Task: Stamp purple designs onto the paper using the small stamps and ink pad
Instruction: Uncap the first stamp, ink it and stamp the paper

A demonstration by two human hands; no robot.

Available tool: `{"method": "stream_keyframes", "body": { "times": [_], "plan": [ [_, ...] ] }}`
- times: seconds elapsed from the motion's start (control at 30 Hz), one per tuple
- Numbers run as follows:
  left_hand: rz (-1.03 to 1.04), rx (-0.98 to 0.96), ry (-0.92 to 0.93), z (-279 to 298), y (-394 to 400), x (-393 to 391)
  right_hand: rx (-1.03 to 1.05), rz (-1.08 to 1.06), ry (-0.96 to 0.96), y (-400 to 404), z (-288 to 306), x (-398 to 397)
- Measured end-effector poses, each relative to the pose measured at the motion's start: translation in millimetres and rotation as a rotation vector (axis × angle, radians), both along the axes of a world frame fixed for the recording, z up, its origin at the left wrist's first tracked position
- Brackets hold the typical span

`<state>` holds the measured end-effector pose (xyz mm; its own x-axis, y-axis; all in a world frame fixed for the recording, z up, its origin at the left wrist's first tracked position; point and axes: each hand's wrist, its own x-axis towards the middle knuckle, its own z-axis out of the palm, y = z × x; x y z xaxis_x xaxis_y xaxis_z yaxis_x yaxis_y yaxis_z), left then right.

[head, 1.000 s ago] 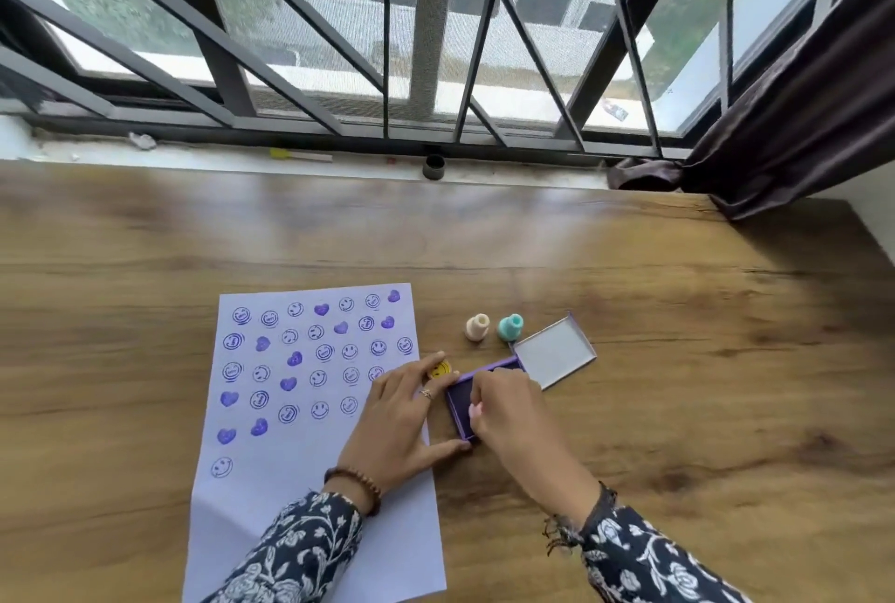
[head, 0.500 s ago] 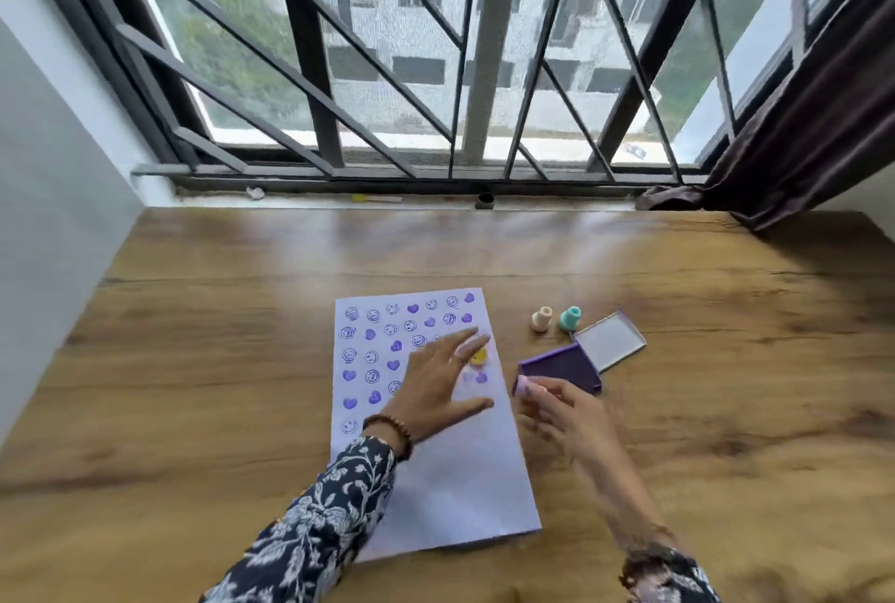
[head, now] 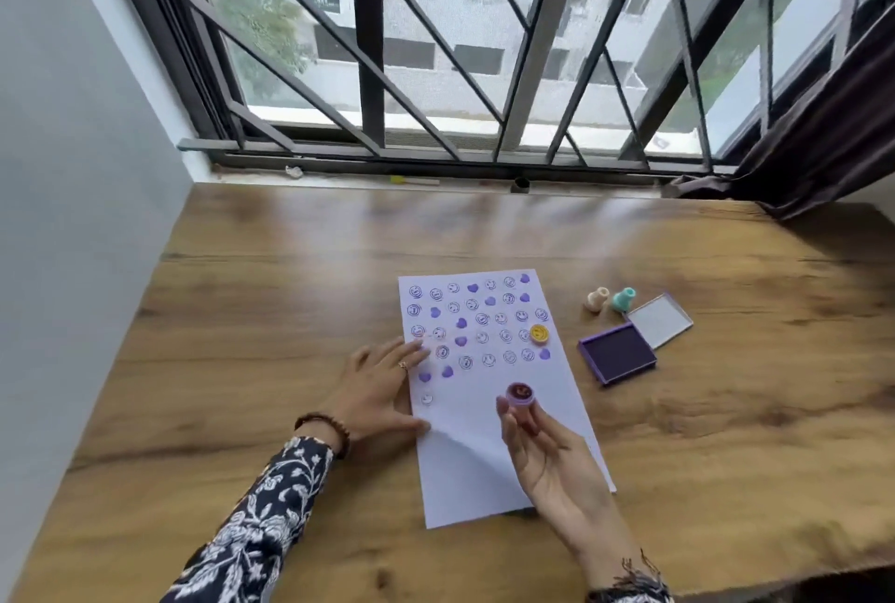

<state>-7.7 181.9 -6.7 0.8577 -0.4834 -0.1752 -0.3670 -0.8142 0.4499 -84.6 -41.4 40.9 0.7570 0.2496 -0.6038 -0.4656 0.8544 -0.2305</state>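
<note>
A white paper [head: 494,437] lies on the wooden table, its upper half covered with several purple smileys and hearts. My left hand [head: 378,389] rests flat on the paper's left edge, fingers spread. My right hand [head: 547,452] hovers over the paper's blank lower part and pinches a small purple stamp [head: 521,395], its inked face turned up toward me. A yellow stamp [head: 538,333] sits on the paper near its right edge. The open purple ink pad [head: 617,353] lies to the right of the paper, with its clear lid [head: 659,320] beside it.
A cream stamp [head: 596,298] and a teal stamp [head: 623,299] stand behind the ink pad. The wooden table [head: 290,311] ends at a grey wall on the left and a barred window sill [head: 436,178] at the back. A dark curtain [head: 813,152] hangs at the back right.
My right hand left the ink pad and carried the purple stamp left over the paper, face up. My left hand slid from the paper's right side to its left edge. The camera view shifted.
</note>
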Motion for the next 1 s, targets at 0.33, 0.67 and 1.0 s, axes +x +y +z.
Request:
{"method": "stream_keyframes", "body": {
  "times": [0.33, 0.67, 1.0],
  "plan": [
    [0.057, -0.054, 0.038, -11, 2, -13, -1.461, 0.237, -0.159, 57, -2, 11],
    [0.07, -0.047, 0.008, -11, 2, -12, -2.211, 0.545, -0.531, 87, -11, 22],
    [0.089, -0.128, 0.015, -11, 3, -14, -2.213, 0.78, -0.465, 88, -5, 48]
  ]
}}
